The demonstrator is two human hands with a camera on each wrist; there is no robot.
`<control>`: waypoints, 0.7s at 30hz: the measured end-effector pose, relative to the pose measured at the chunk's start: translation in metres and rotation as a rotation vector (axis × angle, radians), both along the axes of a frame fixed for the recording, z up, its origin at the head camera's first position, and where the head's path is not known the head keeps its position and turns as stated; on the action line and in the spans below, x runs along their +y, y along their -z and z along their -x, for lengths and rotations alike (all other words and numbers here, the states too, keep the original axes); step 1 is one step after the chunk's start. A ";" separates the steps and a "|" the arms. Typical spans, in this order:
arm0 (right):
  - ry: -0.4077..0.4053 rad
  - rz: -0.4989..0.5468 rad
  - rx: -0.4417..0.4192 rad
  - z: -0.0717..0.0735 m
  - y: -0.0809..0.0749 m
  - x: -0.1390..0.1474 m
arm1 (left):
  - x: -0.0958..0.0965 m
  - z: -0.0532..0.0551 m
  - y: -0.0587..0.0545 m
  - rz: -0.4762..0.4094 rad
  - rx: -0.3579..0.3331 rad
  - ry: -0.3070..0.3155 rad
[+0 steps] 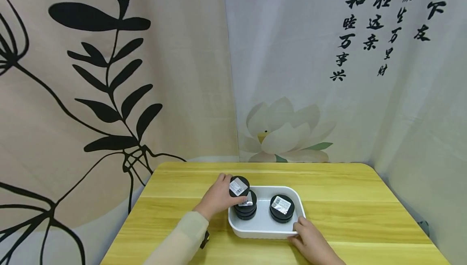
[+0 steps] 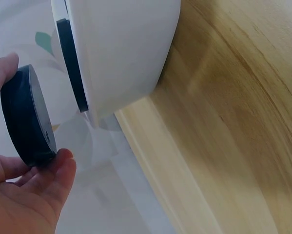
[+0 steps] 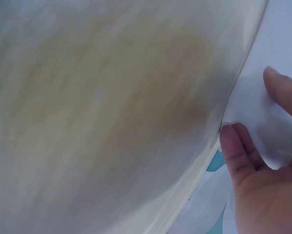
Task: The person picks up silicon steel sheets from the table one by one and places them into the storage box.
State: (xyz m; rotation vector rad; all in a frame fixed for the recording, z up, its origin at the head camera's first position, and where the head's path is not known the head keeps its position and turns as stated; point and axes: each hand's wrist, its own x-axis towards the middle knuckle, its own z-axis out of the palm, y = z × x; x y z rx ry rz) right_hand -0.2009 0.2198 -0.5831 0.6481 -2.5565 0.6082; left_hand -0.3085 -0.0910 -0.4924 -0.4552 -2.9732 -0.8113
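My left hand (image 1: 217, 197) pinches a flat black disc (image 1: 239, 186) by its edge, thumb on one side and fingers on the other. A white barcode label covers part of its upper face; in the left wrist view the black disc (image 2: 26, 117) shows a thick dark side and a greyish face. It is held above a stack of black discs (image 1: 246, 212) at the left end of a white tray (image 1: 268, 233). Another short stack of black discs (image 1: 282, 208), labelled on top, sits at the tray's right. My right hand (image 1: 314, 241) grips the tray's front right corner.
The tray stands on a yellow wood-grain table (image 1: 350, 208), near its front. Behind the table hang printed curtains (image 1: 189, 74) with black plants, a lotus and writing. A dark band (image 1: 205, 240) shows at the left wrist.
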 end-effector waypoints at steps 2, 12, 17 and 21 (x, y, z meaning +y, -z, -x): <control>0.003 0.002 -0.008 0.000 0.000 0.000 | 0.001 0.000 -0.001 -0.001 0.004 0.013; 0.009 -0.004 -0.017 0.000 -0.002 -0.001 | 0.006 0.003 -0.005 0.012 -0.017 0.062; 0.012 -0.005 -0.005 0.001 0.000 -0.001 | 0.011 0.007 -0.006 0.014 -0.041 0.077; 0.004 0.002 0.027 0.001 0.002 0.000 | 0.013 0.011 -0.004 0.022 -0.057 0.085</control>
